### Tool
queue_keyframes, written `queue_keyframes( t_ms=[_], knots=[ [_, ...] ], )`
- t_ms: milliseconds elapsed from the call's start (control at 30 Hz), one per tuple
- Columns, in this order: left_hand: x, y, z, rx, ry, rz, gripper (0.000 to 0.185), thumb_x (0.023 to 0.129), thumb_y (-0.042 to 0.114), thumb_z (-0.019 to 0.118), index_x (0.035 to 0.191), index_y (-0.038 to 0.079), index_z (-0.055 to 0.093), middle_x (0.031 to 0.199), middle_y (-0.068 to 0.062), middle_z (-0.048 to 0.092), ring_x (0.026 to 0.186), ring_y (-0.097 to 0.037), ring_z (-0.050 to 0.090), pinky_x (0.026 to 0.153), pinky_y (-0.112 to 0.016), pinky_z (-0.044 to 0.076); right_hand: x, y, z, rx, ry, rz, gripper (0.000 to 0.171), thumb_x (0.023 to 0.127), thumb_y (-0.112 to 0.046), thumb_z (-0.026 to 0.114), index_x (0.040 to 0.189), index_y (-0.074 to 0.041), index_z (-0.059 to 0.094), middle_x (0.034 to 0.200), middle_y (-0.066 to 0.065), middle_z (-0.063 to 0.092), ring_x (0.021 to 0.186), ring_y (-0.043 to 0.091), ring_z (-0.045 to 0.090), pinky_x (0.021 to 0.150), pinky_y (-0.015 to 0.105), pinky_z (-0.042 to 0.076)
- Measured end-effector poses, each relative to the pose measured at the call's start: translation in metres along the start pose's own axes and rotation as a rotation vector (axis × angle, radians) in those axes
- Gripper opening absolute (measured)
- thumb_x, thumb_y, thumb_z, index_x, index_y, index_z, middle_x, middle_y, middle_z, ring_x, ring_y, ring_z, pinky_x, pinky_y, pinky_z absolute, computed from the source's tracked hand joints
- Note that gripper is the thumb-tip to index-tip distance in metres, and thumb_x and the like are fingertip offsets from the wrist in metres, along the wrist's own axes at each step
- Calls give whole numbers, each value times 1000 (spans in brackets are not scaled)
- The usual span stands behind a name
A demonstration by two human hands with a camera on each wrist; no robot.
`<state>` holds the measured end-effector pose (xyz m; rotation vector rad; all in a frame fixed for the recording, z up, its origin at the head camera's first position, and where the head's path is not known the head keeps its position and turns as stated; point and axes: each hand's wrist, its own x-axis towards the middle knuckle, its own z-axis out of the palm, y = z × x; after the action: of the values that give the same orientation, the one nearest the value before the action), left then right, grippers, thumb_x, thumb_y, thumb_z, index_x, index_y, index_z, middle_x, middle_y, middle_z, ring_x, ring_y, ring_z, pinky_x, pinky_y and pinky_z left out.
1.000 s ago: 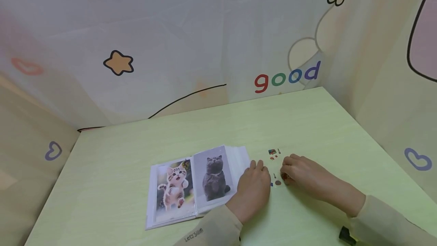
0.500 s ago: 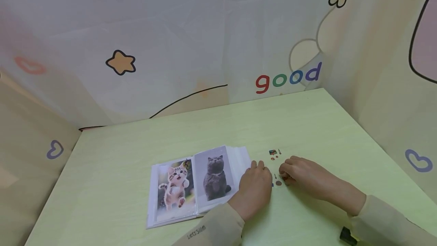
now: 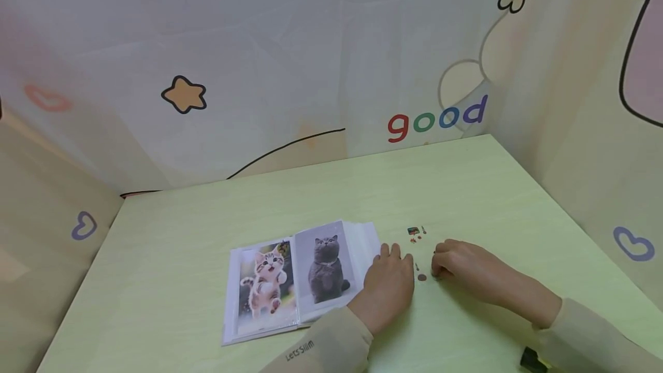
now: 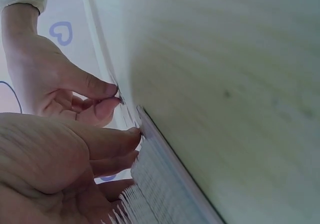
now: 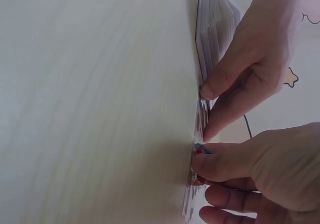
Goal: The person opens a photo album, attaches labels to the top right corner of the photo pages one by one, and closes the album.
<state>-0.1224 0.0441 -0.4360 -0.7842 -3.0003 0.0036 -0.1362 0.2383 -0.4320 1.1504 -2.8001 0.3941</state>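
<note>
Since the earlier frames, the right hand [image 3: 458, 263] is drawn slightly rightward along the bench [image 3: 466, 189], fingertips pinching a small sticker [image 5: 200, 148] on the transparent sheet [image 3: 419, 252]. The left hand [image 3: 388, 286] lies flat, released, steadying the sheet beside the photo album [image 3: 290, 281]; peeling appears under way.

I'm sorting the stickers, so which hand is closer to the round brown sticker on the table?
Right. The right hand has its fingertips just beside the round brown sticker; the left hand lies a little farther, resting at the photo album edge.

Pale green table [image 3: 466, 189], white album [image 3: 290, 281] with grey cat and tabby kitten photos, brown round sticker [image 3: 422, 277]
</note>
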Motion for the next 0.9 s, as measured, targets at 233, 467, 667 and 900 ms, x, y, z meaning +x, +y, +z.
queue_keyframes(
  t_ms=[233,467,667,900],
  knots=[
    [1,0,-1,-20,-27,-15,8,97,17,67,102,13,72,113,-6,64,101,-21,53,76,-27,48,-6,1,-1,12,-2,-17,25,79,7,82,77,-16,74,77,-13,58,74,9,59,69,32,55],
    [1,0,-4,-33,-22,-16,10,96,17,67,104,11,72,115,-7,64,103,-22,54,80,-29,49,-13,1,-2,44,-3,-18,27,81,7,80,78,-19,72,80,-15,59,75,5,58,68,30,54],
    [0,0,-4,-46,-18,-20,10,95,16,68,103,11,72,118,-8,65,105,-23,55,81,-29,49,-19,0,-4,64,8,-5,31,80,7,80,78,-22,68,77,-18,55,73,1,53,67,26,53],
    [0,2,-6,-58,-54,-31,21,98,17,65,116,10,72,134,-11,63,122,-27,56,95,-33,51,-26,0,-9,141,27,-16,32,81,8,79,81,-23,70,82,-19,59,76,0,56,68,27,54]
  ],
)
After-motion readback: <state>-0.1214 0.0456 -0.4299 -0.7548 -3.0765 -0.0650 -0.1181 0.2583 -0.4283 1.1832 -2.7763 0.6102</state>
